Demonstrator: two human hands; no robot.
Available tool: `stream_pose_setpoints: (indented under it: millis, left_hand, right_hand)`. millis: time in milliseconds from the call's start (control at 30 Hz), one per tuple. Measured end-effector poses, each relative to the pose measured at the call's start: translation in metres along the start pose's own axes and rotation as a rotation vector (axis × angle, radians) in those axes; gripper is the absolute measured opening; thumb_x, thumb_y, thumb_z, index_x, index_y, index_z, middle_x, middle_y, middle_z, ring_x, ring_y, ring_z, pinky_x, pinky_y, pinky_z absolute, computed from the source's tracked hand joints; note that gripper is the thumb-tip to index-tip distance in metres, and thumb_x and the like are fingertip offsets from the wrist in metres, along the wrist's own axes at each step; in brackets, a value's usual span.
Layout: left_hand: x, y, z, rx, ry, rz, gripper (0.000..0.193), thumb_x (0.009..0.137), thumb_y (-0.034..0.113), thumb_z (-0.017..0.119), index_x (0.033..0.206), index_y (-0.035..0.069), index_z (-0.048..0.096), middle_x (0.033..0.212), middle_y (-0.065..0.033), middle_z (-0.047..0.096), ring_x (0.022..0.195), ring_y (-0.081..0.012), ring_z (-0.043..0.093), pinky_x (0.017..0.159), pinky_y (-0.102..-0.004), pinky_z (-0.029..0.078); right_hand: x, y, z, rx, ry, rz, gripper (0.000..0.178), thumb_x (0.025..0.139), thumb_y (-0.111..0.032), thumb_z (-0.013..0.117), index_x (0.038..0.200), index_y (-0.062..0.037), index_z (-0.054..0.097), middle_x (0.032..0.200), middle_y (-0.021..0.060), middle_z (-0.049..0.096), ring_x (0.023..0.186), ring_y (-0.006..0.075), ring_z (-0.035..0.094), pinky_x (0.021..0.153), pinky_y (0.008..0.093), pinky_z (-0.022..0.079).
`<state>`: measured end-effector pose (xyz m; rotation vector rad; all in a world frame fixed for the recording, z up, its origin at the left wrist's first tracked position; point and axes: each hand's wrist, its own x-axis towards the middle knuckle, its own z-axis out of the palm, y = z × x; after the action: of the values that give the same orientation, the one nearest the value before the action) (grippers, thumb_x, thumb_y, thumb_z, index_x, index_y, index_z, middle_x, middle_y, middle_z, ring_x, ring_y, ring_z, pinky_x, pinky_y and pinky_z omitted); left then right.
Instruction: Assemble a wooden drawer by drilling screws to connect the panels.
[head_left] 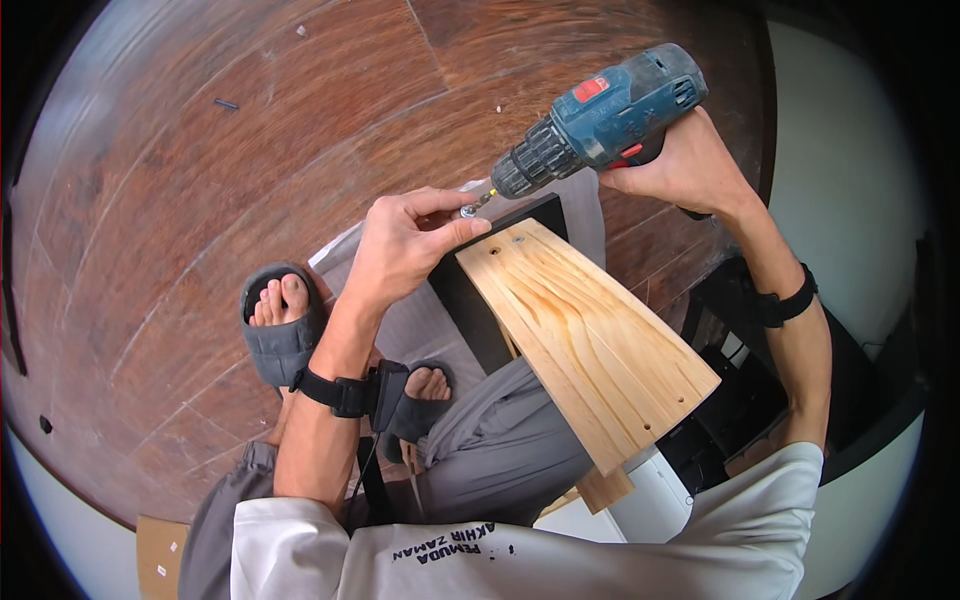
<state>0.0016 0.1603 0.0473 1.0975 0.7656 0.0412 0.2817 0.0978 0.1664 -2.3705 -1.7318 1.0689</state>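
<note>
My right hand point(688, 165) is wrapped round the grip of a blue and black cordless drill point(632, 102). Its chuck points down and to the left, with a short bit point(484, 198) in it. At the bit's tip, my left hand point(400, 238) pinches a small silver screw point(468, 211) between thumb and fingers. Just below that hand lies a pale wooden board point(590, 340), slanting toward me. Two holes show near its far end, one seeming to have metal in it, and two more near its close end.
Beneath the board's far end is a black panel point(470, 315) over a whitish sheet point(590, 215) on the brown floor point(200, 200). My sandalled feet are at the left. Dark objects point(730, 310) stand at the right, and a cardboard piece point(158, 560) sits lower left.
</note>
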Motion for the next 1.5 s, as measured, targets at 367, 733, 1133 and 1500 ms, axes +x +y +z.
stream_pose_setpoints:
  millis: [367, 733, 1133, 1500]
  left_hand:
    - [0.005, -0.036, 0.034, 0.262, -0.003, 0.038, 0.037, 0.076, 0.03, 0.079, 0.095, -0.001, 0.073, 0.079, -0.0146, 0.069, 0.07, -0.021, 0.065, 0.066, -0.0334, 0.05]
    - [0.015, -0.033, 0.032, 0.259, -0.194, -0.138, 0.031, 0.081, 0.03, 0.074, 0.084, -0.001, 0.073, 0.073, -0.019, 0.066, 0.065, -0.0267, 0.064, 0.063, -0.0367, 0.049]
    - [0.021, -0.055, 0.019, 0.076, -0.337, -0.028, 0.017, 0.087, 0.014, 0.064, 0.093, -0.001, 0.069, 0.075, -0.0144, 0.064, 0.069, -0.0221, 0.059, 0.069, -0.0343, 0.047]
    - [0.019, -0.04, 0.016, 0.118, -0.344, -0.094, 0.015, 0.083, 0.011, 0.068, 0.093, 0.001, 0.071, 0.082, -0.0165, 0.068, 0.074, -0.0279, 0.065, 0.071, -0.0358, 0.049]
  right_hand:
    - [0.062, -0.052, -0.007, -0.434, -0.24, -0.273, 0.033, 0.061, -0.02, 0.074, 0.084, 0.0027, 0.065, 0.067, 0.0201, 0.06, 0.063, 0.0342, 0.062, 0.061, 0.0392, 0.053]
    - [0.102, -0.086, -0.012, -0.346, -0.686, -0.079, 0.035, 0.066, -0.025, 0.076, 0.076, 0.0066, 0.062, 0.072, 0.0265, 0.064, 0.071, 0.0417, 0.066, 0.059, 0.0435, 0.053]
    - [0.106, -0.043, 0.022, -0.476, -0.663, -0.169, 0.034, 0.057, -0.02, 0.076, 0.079, 0.0038, 0.063, 0.059, 0.0196, 0.056, 0.056, 0.034, 0.06, 0.057, 0.0358, 0.052]
    - [0.103, -0.03, 0.023, -0.433, -0.561, -0.228, 0.031, 0.058, -0.021, 0.076, 0.073, 0.0032, 0.063, 0.06, 0.0198, 0.056, 0.056, 0.0324, 0.059, 0.06, 0.0337, 0.052]
